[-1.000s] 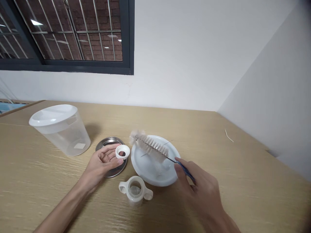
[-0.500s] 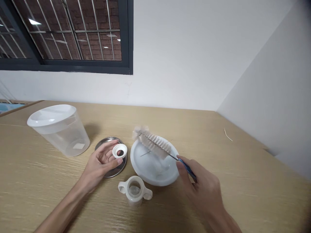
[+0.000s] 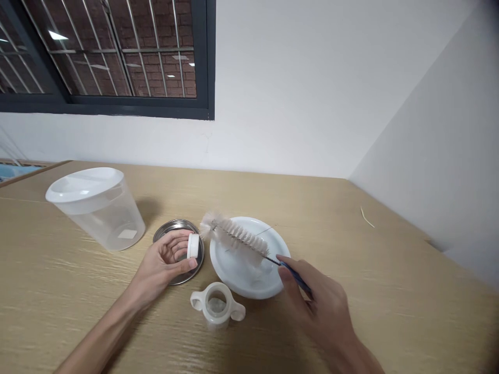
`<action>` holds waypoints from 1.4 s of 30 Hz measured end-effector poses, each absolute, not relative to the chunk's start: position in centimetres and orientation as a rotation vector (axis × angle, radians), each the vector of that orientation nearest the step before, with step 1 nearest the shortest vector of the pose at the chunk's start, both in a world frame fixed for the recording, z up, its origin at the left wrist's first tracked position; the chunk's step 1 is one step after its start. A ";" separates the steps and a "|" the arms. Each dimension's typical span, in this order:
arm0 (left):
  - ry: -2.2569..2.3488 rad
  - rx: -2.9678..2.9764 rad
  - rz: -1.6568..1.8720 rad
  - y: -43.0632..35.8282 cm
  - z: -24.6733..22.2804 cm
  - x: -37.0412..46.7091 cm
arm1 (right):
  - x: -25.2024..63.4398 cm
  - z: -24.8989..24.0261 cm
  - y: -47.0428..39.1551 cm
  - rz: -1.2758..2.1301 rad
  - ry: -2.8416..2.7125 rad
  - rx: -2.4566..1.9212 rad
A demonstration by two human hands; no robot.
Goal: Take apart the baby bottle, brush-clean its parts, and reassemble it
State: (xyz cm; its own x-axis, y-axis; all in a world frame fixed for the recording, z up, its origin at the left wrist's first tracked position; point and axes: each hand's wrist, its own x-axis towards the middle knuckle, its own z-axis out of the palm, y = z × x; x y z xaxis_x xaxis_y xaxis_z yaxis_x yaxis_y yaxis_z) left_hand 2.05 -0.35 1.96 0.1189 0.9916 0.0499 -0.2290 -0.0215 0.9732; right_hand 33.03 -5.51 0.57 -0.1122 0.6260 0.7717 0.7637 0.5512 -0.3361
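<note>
My left hand [image 3: 163, 259] holds a white screw ring [image 3: 193, 245] between thumb and fingers, above a round steel tray [image 3: 195, 272]. The ring is turned so its side faces me. In my right hand [image 3: 319, 296] is a bottle brush [image 3: 244, 239], gripped by its blue handle. Its pale bristles point left over a white plate [image 3: 219, 262], and the tufted tip is close to the ring, apparently just short of it. Nearer to me stands a clear baby bottle [image 3: 217, 306] with two white handles, its mouth uncovered. Something transparent lies on the plate, its form unclear.
A clear plastic tub [image 3: 103, 218] with a white lid stands at the left. A thin pale strip [image 3: 367, 217] lies at the right of the wooden table [image 3: 390, 291]. Behind are a white wall [image 3: 288, 93] and a barred window [image 3: 117, 52].
My right hand has moved the brush left and slightly down, its tip now nearer the ring. My left hand has turned the ring from face-on to side-on.
</note>
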 end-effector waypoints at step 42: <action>0.925 1.133 1.330 -0.5 2.8 2.2 | 32.7 0.9 -5.4 -0.232 -1.889 -1.059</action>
State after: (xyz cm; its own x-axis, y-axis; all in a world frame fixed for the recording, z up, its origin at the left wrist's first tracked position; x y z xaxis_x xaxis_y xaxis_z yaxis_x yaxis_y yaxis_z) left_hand 2.20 -0.53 2.79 0.0631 0.9921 0.1081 -0.2436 -0.0897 0.9657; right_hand 32.74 -5.35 0.90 -0.1992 0.5748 0.7937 0.7495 0.6111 -0.2544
